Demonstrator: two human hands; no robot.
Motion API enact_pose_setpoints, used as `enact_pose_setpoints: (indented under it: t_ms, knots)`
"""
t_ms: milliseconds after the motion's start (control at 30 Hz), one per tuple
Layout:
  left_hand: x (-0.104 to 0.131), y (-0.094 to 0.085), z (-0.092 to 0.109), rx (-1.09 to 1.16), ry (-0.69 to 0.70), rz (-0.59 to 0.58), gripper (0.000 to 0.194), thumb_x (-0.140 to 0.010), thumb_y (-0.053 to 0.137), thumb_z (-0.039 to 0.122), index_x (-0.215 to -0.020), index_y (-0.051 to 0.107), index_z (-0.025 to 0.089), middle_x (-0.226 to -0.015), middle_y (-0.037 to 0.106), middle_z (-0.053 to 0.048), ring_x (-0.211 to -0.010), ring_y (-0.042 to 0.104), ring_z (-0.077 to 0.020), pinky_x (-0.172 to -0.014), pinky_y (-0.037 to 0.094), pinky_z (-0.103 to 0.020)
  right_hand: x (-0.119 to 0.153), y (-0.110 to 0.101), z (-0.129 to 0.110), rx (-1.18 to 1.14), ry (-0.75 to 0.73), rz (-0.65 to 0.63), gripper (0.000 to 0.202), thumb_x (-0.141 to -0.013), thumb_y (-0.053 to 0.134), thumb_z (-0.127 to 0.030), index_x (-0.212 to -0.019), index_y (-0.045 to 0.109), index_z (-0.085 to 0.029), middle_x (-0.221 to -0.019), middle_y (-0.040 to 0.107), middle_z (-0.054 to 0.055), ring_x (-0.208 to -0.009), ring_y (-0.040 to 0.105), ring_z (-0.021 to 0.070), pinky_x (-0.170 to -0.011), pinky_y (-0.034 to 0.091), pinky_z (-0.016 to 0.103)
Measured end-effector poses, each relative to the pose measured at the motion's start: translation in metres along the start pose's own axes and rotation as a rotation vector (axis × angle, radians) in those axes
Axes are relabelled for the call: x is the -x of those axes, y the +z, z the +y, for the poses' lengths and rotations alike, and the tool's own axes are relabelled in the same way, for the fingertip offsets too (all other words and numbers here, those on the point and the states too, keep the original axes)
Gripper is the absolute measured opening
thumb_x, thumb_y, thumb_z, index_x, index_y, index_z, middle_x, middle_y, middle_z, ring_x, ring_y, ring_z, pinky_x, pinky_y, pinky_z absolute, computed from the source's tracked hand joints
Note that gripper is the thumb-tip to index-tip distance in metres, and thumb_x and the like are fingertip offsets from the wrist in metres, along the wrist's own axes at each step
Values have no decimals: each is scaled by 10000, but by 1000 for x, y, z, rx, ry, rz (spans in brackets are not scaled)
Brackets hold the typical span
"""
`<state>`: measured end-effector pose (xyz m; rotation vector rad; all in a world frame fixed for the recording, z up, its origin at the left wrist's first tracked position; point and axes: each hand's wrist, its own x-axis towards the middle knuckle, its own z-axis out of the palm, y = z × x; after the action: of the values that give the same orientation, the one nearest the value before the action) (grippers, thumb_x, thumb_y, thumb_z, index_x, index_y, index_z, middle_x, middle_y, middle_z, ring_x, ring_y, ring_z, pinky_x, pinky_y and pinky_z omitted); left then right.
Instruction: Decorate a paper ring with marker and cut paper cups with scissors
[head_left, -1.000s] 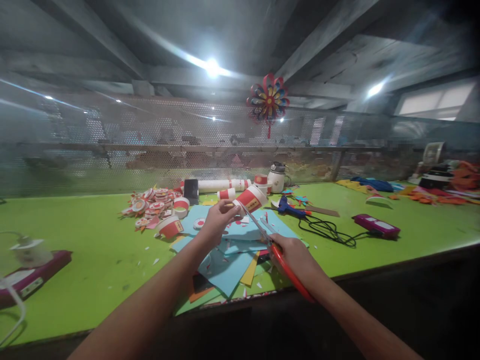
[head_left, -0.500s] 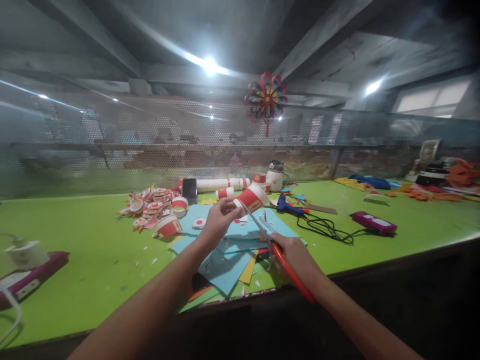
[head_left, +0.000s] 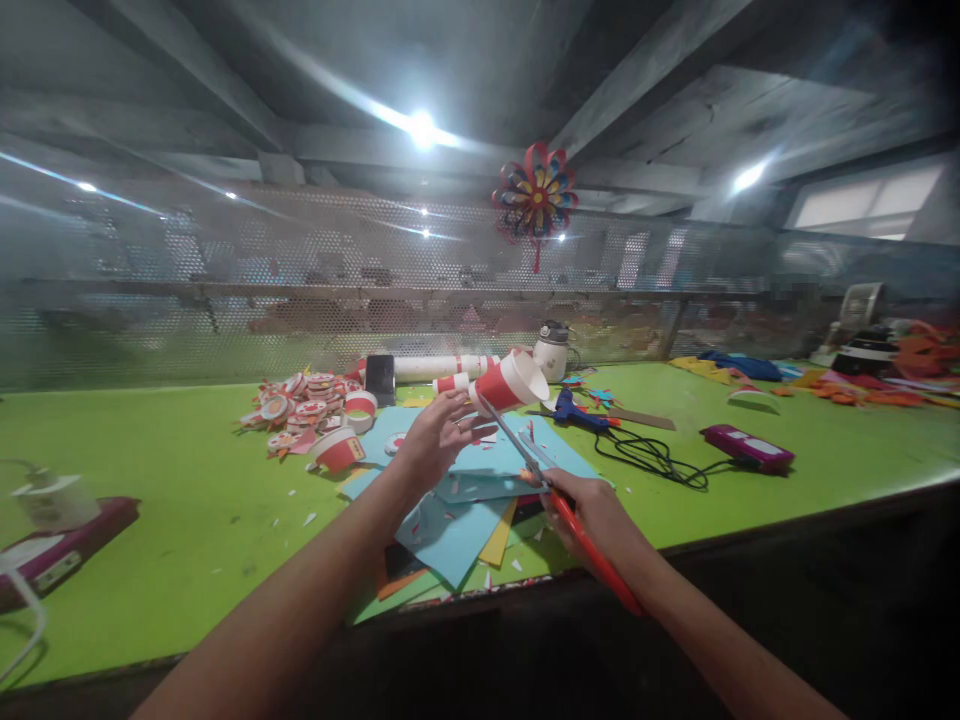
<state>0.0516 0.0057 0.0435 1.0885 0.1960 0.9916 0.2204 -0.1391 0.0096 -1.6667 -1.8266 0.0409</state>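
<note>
A red and white paper cup [head_left: 495,388] is tilted above the blue paper sheets [head_left: 457,530], its mouth facing right. The fingertips of my left hand [head_left: 439,435] hold it near its base, other fingers spread below. My right hand [head_left: 596,515] grips red-handled scissors [head_left: 534,465], blades pointing up and left. Their tips meet the cup's lower side near its base; whether they cut into it I cannot tell. Left of my left hand lie a cut paper cup [head_left: 337,452] and another short cup piece [head_left: 360,410].
A heap of red and white paper pieces [head_left: 300,405] lies at the left. Behind are a phone [head_left: 380,380], a long white tube [head_left: 427,368] and a bottle [head_left: 551,350]. A blue glue gun [head_left: 577,410] and purple power strip [head_left: 746,447] lie right, cable between them.
The cup has turned in my left hand, so its mouth shows more and its printed label no longer does. My left fingers have spread. The scissors stay near the cup's base.
</note>
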Motion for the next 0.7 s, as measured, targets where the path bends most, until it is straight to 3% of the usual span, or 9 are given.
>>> enact_pose_setpoints:
  t_ms: [200, 433, 600, 700]
  knots:
    - [2, -2, 7, 27, -61, -72, 310, -765, 649, 338, -998, 644, 132, -997, 690, -151, -940, 669, -292, -864, 518, -461, 4, -2, -3, -62, -52, -1, 282, -767, 501, -178, -976, 689, -159, -729, 699, 32, -593, 580, 160, -581, 436, 232]
    - [1, -4, 6, -4, -22, -89, 287, -762, 710, 285, -999, 652, 133, -1043, 680, -125, -907, 657, -236, -802, 533, -378, 8, -6, -3, -71, -46, 0, 299, -774, 488, -185, -985, 696, -144, -675, 666, 27, -590, 588, 177, -572, 437, 244]
    - [0, -3, 2, -29, 20, -34, 356, -695, 781, 223, -996, 619, 123, -923, 686, -93, -811, 670, -197, -804, 535, -381, 6, -6, 1, -68, -23, -5, 378, -793, 464, -151, -1092, 694, -172, -897, 748, 75, -814, 677, 224, -745, 481, 285]
    - [0, -1, -1, -46, 32, -6, 365, -683, 796, 240, -968, 602, 119, -903, 684, -95, -802, 675, -204, -787, 540, -386, 3, -5, 3, -57, -15, -6, 364, -787, 469, -145, -1066, 699, -186, -938, 756, 77, -834, 684, 231, -755, 486, 292]
